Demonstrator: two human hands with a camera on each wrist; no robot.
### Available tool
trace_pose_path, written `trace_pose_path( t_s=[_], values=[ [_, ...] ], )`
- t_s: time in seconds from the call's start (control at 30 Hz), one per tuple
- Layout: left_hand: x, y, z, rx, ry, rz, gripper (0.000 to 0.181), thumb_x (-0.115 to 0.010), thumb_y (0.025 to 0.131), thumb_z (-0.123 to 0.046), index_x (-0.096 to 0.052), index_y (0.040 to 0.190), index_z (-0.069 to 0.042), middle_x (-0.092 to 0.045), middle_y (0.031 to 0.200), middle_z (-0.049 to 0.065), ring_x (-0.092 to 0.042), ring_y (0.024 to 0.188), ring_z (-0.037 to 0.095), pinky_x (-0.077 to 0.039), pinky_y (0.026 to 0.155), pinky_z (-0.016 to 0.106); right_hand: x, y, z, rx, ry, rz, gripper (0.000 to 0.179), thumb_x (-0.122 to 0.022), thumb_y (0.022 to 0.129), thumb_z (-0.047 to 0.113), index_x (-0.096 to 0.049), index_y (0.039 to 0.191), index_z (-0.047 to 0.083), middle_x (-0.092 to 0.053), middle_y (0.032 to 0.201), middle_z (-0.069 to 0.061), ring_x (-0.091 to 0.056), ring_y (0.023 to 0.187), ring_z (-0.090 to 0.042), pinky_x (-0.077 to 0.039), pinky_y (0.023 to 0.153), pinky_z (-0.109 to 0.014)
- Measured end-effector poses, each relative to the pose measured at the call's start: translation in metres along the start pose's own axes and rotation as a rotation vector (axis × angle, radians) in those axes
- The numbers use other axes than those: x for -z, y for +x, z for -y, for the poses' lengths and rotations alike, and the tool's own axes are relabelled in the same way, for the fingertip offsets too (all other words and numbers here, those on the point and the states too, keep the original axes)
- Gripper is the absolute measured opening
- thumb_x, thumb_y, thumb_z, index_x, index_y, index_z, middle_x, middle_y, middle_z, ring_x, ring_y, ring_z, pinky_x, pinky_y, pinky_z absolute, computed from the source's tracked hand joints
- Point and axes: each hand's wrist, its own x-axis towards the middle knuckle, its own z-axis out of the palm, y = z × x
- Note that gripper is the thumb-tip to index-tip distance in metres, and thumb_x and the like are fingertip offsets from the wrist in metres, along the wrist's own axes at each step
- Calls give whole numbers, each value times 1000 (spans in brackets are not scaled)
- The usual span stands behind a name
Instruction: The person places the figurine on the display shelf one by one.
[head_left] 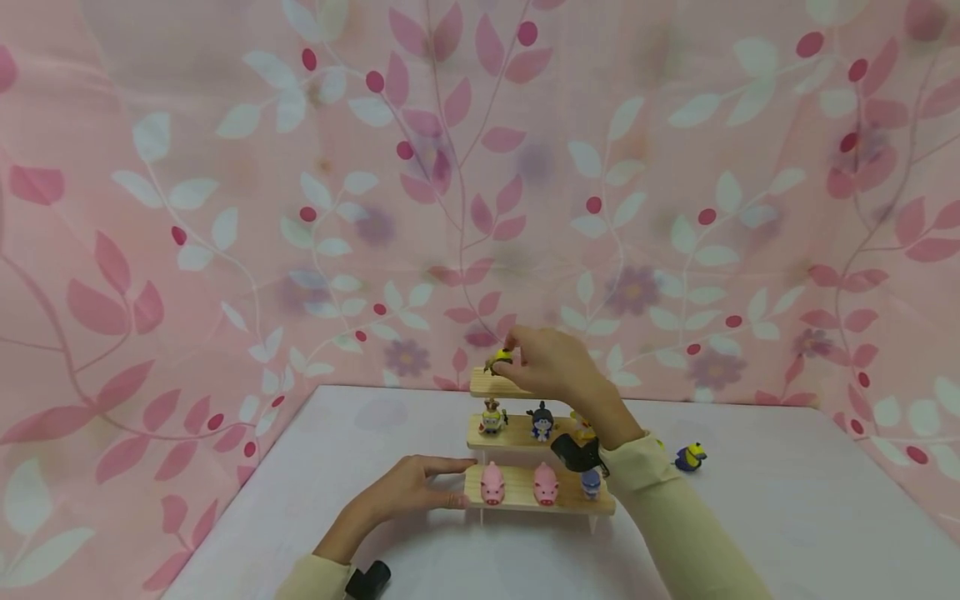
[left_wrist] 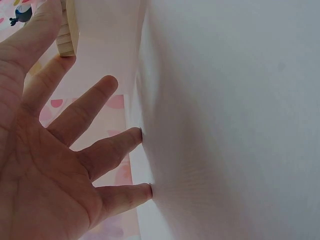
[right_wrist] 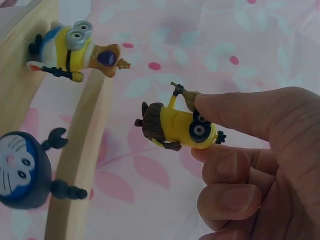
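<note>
A three-tier wooden display stand (head_left: 517, 500) stands on the table. Thumb and index finger of my left hand (head_left: 408, 492) grip the left end of its bottom tier; in the left wrist view the other fingers are spread. My right hand (head_left: 555, 362) pinches a yellow minion figure (right_wrist: 177, 125) with a brown furry skirt, between thumb and index finger, over the top tier's left end. On the middle tier stand a crowned minion figure (head_left: 492, 418), a dark blue figure (head_left: 542, 422) and a yellow figure (head_left: 582, 427), partly hidden by my right wrist.
Two pink pig figures (head_left: 492, 483) and a small blue figure (head_left: 591, 484) occupy the bottom tier. To the right of the stand, a yellow and dark blue figure (head_left: 690, 457) lies on the white table (head_left: 772, 500). Behind hangs a pink floral cloth (head_left: 517, 167).
</note>
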Motion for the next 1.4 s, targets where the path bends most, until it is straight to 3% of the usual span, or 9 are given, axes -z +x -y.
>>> trace_pose_path(
  t_s=[0.27, 0.53, 0.93, 1.4],
  values=[
    [0, 0, 0, 5, -8, 1, 55, -78, 82, -49, -64, 133, -34, -62, 130, -10, -51, 129, 25, -41, 102, 56, -16, 13, 3, -32, -16, 44, 28, -70, 90, 40, -65, 103, 15, -64, 85, 3, -55, 65, -12, -46, 57, -30],
    [1, -1, -2, 8, -21, 5, 54, -78, 82, -47, -63, 133, -35, -62, 130, -9, -51, 129, 26, -40, 102, 57, -23, 17, 5, -52, -47, 68, 30, -69, 91, 42, -65, 103, 15, -60, 77, 5, -53, 62, -14, -43, 54, -30],
    [-1, -1, -1, -4, -8, -6, 56, -78, 81, -48, -64, 133, -33, -63, 129, -10, -52, 128, 25, -41, 103, 55, -28, 19, 10, -27, -113, 46, 33, -68, 91, 43, -64, 106, 14, -61, 78, 4, -52, 64, -14, -44, 56, -30],
    [-1, -1, 1, -16, -2, -5, 56, -78, 82, -48, -63, 134, -34, -63, 130, -10, -51, 129, 25, -41, 103, 55, -27, 17, 12, -40, -126, 54, 38, -67, 91, 45, -64, 113, 14, -68, 93, 1, -57, 71, -13, -49, 63, -33]
  ],
)
